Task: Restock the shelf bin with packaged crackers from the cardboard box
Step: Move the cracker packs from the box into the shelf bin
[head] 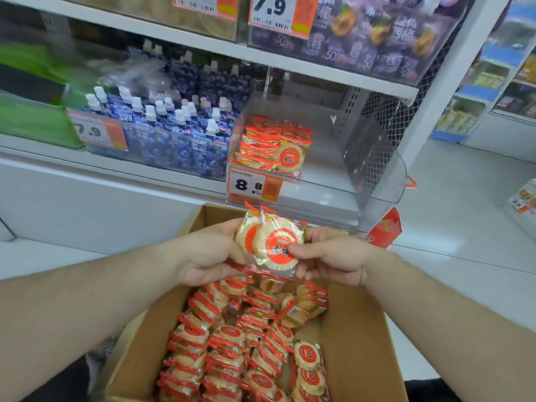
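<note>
Both my hands hold a small bunch of cracker packets [271,242], round pale crackers in clear wrap with red labels, above the far end of the open cardboard box [359,338]. My left hand [207,255] grips the bunch from the left, and my right hand [327,256] pinches it from the right with the thumb on the front label. Several more cracker packets [237,343] fill the box in rows. The clear shelf bin [362,175] above holds a short stack of the same packets [275,143] at its left side.
A price tag reading 8.8 [255,185] hangs on the bin's front. Blue spouted pouches [174,123] fill the bin to the left, purple packs [377,33] the shelf above. A white shelf post [435,91] stands right of the bin. Pale floor [464,227] lies to the right.
</note>
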Available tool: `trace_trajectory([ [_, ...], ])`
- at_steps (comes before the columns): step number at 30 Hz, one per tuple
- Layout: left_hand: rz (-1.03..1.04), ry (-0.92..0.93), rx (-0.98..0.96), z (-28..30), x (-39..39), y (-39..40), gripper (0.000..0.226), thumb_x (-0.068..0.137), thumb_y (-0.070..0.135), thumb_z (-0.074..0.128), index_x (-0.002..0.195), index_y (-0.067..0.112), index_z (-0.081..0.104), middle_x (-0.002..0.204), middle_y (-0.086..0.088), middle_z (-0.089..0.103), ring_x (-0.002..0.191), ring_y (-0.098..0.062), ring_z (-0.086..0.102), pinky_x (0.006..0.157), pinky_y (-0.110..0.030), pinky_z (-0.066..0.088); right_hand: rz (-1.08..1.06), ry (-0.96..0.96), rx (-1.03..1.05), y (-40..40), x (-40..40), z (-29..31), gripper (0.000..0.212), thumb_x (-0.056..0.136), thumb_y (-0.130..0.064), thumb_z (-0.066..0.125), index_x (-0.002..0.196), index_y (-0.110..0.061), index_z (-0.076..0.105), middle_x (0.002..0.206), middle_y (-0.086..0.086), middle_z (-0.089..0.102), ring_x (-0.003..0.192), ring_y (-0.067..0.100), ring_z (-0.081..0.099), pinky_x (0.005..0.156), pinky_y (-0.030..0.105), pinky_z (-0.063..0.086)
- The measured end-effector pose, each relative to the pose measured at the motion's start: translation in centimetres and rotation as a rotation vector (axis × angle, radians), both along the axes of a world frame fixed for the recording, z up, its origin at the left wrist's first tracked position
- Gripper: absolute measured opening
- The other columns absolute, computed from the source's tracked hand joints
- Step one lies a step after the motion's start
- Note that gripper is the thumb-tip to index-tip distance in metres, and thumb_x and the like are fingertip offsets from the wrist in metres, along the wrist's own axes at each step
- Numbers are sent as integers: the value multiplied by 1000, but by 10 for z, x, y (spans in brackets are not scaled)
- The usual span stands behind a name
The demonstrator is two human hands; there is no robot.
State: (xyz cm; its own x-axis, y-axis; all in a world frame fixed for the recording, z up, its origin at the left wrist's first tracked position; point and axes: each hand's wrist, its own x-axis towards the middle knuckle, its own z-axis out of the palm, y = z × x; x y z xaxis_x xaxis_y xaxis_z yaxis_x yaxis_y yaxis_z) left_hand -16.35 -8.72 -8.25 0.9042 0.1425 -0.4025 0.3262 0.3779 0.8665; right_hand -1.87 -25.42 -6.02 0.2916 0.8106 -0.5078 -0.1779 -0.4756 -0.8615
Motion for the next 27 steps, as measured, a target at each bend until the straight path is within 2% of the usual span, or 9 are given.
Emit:
trace_trajectory([
  [5, -36, -85, -60, 18, 3, -2, 82, 64, -31, 33, 126, 17, 58, 121, -16, 66, 111, -30, 63, 83, -34, 55, -148, -36, 100, 5, -11, 0, 8, 88, -11, 66, 92, -13, 59, 70, 2, 62, 48, 8, 54, 49, 20, 44],
  [7, -61, -118, -103, 23, 6, -1, 87, 51, -20, 38, 129, 13, 56, 122, -22, 62, 110, -33, 59, 95, -43, 47, -208, -48, 120, 6, -11, 2, 10, 90, -9, 65, 90, -15, 57, 65, -1, 64, 46, 8, 53, 49, 21, 43],
  [9, -71, -143, -143, 25, 9, -1, 81, 53, -13, 45, 129, 11, 57, 126, -25, 59, 110, -35, 56, 106, -50, 37, -267, -61, 141, 7, -11, 2, 16, 89, -9, 66, 88, -14, 52, 62, 0, 64, 45, 9, 53, 50, 23, 42],
  [12, -79, -176, -80, 28, 12, -6, 59, 68, -4, 66, 125, 14, 60, 121, -18, 66, 106, -30, 65, 96, -44, 51, -321, -68, 154, 10, -14, 2, 24, 86, -9, 71, 101, -9, 52, 68, 3, 65, 48, 11, 55, 51, 24, 44],
  [16, -42, -174, 106, 31, 22, -11, 50, 82, -10, 64, 121, 20, 57, 108, -11, 73, 97, -24, 70, 85, -35, 57, -352, -167, 165, 13, -14, 8, 35, 84, -11, 73, 116, -7, 60, 85, 4, 69, 62, 13, 59, 57, 24, 47],
  [19, -39, -222, 240, 43, 30, -7, 50, 83, -8, 64, 122, 21, 54, 106, -7, 72, 96, -19, 69, 87, -33, 54, -345, -256, 217, 13, -12, 23, 27, 85, -10, 72, 110, -11, 64, 90, 6, 71, 72, 18, 63, 56, 24, 47],
  [21, -9, -287, 366, 54, 35, -2, 54, 81, 6, 74, 126, 24, 51, 112, -3, 69, 101, -17, 67, 89, -32, 55, -380, -306, 274, 12, -6, 40, 25, 83, -7, 73, 106, -12, 65, 91, 9, 72, 74, 18, 65, 58, 23, 47],
  [24, 222, -398, 731, 63, 43, 13, 50, 66, 43, 75, 111, 31, 55, 110, 3, 57, 98, -12, 61, 87, -25, 52, -483, -489, 324, 12, 20, 73, 20, 82, -5, 73, 99, -13, 65, 83, 5, 69, 64, 13, 58, 54, 22, 43],
  [27, 435, -383, 1187, 62, 49, 31, 31, 77, 28, 71, 102, 29, 52, 106, 10, 48, 97, -6, 49, 87, -18, 38, -555, -582, 258, 25, 66, 90, 20, 82, -6, 75, 97, -11, 63, 83, 5, 66, 63, 14, 55, 57, 26, 43],
])
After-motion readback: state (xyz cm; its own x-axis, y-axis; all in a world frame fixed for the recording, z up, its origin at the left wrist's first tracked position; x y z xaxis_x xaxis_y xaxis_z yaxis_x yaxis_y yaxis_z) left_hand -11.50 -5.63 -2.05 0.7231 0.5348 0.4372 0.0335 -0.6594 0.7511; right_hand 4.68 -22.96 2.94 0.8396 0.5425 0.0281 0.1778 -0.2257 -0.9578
